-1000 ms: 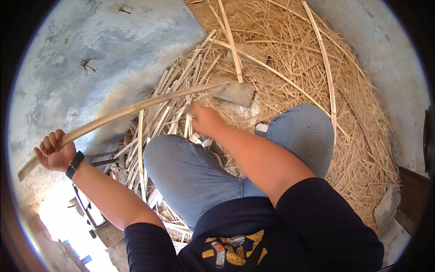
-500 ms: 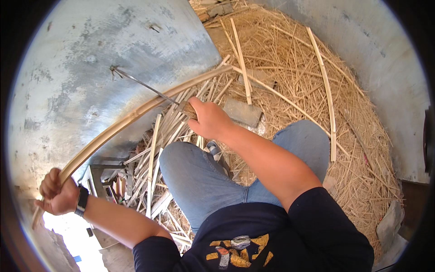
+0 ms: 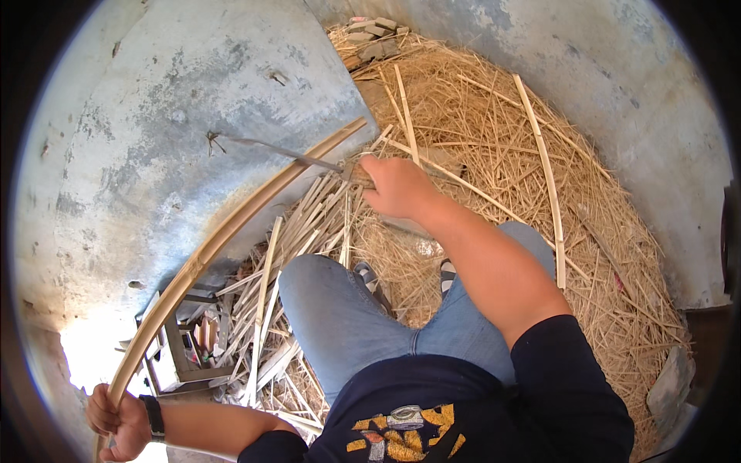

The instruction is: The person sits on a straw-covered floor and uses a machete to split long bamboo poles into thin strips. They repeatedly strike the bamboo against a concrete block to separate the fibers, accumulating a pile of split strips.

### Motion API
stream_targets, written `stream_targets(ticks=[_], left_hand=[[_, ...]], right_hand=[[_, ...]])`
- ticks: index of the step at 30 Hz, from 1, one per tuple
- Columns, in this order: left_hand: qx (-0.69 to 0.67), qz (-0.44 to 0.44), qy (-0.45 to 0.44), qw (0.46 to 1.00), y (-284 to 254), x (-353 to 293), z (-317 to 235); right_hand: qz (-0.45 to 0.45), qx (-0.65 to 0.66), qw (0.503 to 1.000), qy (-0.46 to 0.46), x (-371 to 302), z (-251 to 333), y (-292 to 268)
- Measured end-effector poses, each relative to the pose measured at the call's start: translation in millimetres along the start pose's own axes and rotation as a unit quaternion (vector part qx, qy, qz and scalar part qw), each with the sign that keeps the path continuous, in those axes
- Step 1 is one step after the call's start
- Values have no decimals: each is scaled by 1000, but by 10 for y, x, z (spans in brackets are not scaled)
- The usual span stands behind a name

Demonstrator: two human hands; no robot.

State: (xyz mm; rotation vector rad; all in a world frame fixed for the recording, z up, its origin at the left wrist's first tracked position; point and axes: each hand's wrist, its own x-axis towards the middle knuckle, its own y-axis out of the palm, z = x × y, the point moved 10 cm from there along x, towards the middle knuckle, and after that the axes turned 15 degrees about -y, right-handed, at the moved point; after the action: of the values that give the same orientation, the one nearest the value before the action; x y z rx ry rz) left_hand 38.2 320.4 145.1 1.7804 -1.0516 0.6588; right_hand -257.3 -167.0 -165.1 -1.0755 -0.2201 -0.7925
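Note:
My left hand, at the lower left with a dark watch on its wrist, is closed around the near end of a long split bamboo strip. The strip curves up and away toward the far middle. My right hand grips the handle of a long, narrow metal blade, and the handle is mostly hidden by the fingers. The blade crosses the strip near its far end. Its thin tip reaches a small tied hook on the wall; whether it is fastened there I cannot tell.
Bamboo shavings cover the floor, with loose strips lying on them. A pile of split slats lies beside my left knee, near a wooden frame. Grey walls curve around. Bricks are stacked at the back.
My left hand has moved down toward me, drawing the bamboo strip to the lower left under the blade. My right hand sits slightly farther right with the blade. The view has shifted a little.

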Motion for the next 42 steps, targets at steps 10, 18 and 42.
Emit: stream_targets(ticks=[10, 18, 42], left_hand=[[-60, -6, 33, 998, -68, -122, -171], [-148, -95, 65, 982, -354, -249, -620], [0, 11, 15, 1000, 731, -169, 304]], right_hand=[[14, 41, 999, -7, 101, 458, -33], [-24, 146, 989, 12, 97, 84, 72], [-25, 166, 984, 62, 196, 134, -6]])
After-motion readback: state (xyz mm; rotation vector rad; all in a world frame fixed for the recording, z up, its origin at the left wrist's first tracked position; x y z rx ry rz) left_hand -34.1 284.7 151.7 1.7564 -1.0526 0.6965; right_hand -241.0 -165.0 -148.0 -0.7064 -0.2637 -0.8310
